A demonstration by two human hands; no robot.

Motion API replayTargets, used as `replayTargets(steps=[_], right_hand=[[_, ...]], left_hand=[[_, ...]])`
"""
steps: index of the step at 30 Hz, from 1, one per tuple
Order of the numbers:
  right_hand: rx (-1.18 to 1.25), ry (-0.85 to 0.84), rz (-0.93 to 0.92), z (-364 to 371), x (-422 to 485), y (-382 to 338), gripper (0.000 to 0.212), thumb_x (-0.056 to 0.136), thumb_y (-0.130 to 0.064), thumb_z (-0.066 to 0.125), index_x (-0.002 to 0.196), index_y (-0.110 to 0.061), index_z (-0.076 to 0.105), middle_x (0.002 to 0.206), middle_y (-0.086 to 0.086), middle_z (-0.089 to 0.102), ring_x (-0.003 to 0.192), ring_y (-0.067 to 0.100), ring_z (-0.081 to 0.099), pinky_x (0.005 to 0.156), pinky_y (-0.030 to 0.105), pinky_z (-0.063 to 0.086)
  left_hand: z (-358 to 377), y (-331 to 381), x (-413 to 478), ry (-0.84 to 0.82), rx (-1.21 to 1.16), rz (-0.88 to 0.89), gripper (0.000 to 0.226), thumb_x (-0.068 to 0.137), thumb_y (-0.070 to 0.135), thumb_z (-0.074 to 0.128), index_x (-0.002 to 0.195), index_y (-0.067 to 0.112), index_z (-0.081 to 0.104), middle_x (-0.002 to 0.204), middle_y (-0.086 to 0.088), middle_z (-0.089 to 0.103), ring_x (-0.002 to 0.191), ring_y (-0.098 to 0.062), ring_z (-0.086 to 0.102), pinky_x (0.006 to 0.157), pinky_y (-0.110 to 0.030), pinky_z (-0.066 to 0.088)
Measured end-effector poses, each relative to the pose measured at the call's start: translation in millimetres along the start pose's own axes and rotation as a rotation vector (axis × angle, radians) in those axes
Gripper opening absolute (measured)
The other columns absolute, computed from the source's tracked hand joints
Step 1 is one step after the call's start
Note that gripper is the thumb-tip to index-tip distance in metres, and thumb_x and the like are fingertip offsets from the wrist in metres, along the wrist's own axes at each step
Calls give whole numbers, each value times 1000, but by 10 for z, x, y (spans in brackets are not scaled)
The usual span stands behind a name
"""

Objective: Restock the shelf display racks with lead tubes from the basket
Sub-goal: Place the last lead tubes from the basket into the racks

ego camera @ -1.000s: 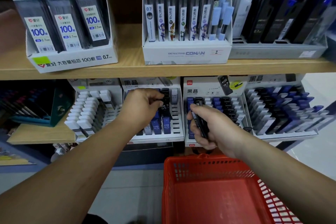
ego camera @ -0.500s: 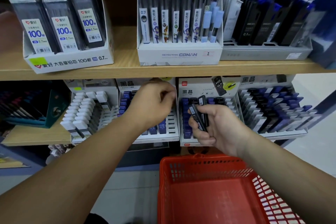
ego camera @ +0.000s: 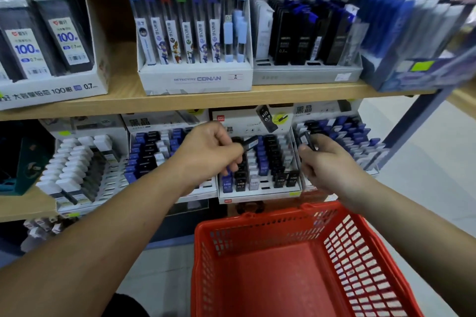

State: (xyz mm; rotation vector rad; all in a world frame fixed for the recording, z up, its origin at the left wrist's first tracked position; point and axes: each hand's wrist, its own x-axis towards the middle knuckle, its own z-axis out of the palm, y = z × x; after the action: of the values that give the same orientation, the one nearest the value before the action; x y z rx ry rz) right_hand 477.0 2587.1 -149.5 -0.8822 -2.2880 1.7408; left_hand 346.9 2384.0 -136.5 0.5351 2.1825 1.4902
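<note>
Pinching a dark tube (ego camera: pixel 250 142) at its fingertips, the left hand (ego camera: pixel 211 152) hovers over the middle rack (ego camera: pixel 260 189) on the lower shelf. Just beside it, the right hand (ego camera: pixel 325 165) is closed around more tubes (ego camera: pixel 307 139). Below both sits the red basket (ego camera: pixel 270 216), its visible floor bare.

1. Even indoor light from above; the lower shelf (ego camera: pixel 28 210) sits in shade.
2. Motion blur smears the upper-right boxes (ego camera: pixel 417 33) and printed labels.
3. Wide-angle distortion bends the frame edges.
</note>
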Motion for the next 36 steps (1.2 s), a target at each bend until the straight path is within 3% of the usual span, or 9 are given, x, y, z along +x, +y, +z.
replayTargets(steps=[5, 8, 11, 15, 19, 22, 26, 33, 36], right_hand=[[89, -122, 18, -183, -15, 139, 16, 109, -27, 49, 101, -13, 50, 78, 17, 61, 45, 19, 37, 49, 28, 24], [104, -155, -39, -195, -49, 175, 19, 107, -22, 56, 94, -9, 59, 92, 23, 69, 56, 25, 47, 49, 31, 32], [149, -136, -57, -209, -32, 192, 17, 104, -23, 61, 92, -14, 66, 87, 17, 71, 56, 26, 51, 45, 28, 39], [101, -111, -120, -249, 3, 238, 10, 101, -28, 66, 98, -23, 75, 81, 16, 73, 46, 22, 42, 49, 33, 34], [7, -118, -115, -320, 39, 279, 16, 104, -13, 59, 104, -17, 74, 82, 19, 69, 52, 23, 35, 54, 37, 31], [-103, -93, -99, -401, 58, 261, 27, 103, -3, 54, 115, -20, 72, 88, 0, 76, 56, 21, 46, 57, 36, 41], [-99, 48, -158, -517, 73, 234, 9, 94, -10, 75, 99, -9, 68, 76, 9, 77, 59, 25, 72, 61, 41, 60], [-205, 229, -286, -618, 129, 341, 10, 89, -24, 81, 93, -21, 73, 76, 2, 73, 66, 17, 71, 67, 32, 59], [-214, 223, -326, -639, 160, 384, 5, 94, -20, 75, 98, -23, 76, 79, -2, 74, 69, 13, 69, 69, 27, 58]], left_hand=[[146, 23, 30, -179, -66, -31, 40, 94, -3, 68, 129, 16, 57, 99, -14, 77, 82, -28, 77, 63, -30, 58], [244, 47, 29, -259, -75, -51, 49, 96, -6, 66, 139, 16, 58, 121, -10, 64, 85, -29, 78, 65, -24, 59], [315, 50, 34, -332, -92, -66, 59, 96, -11, 62, 147, 18, 52, 120, -15, 60, 89, -31, 78, 76, -29, 63], [387, 67, 62, -373, -87, -98, 36, 100, -7, 56, 129, 12, 63, 119, -24, 67, 94, -30, 78, 81, -31, 64], [461, 42, 124, -265, -65, -62, 12, 103, 9, 61, 113, 6, 67, 104, -22, 69, 83, -24, 78, 60, -29, 59], [501, 11, 179, -112, 42, 62, 12, 96, 13, 72, 107, 17, 71, 91, -9, 69, 66, -10, 70, 58, -24, 53], [617, -20, 283, 53, 138, 252, 22, 86, 12, 82, 96, 28, 71, 88, 2, 65, 69, -3, 54, 67, -15, 52], [902, -70, 454, -40, 292, 363, 24, 94, 8, 73, 110, 26, 79, 101, 9, 76, 83, 0, 69, 79, -17, 56], [925, -112, 530, -48, 322, 324, 27, 94, 9, 73, 118, 22, 77, 104, 13, 74, 85, 13, 66, 80, -5, 50]])
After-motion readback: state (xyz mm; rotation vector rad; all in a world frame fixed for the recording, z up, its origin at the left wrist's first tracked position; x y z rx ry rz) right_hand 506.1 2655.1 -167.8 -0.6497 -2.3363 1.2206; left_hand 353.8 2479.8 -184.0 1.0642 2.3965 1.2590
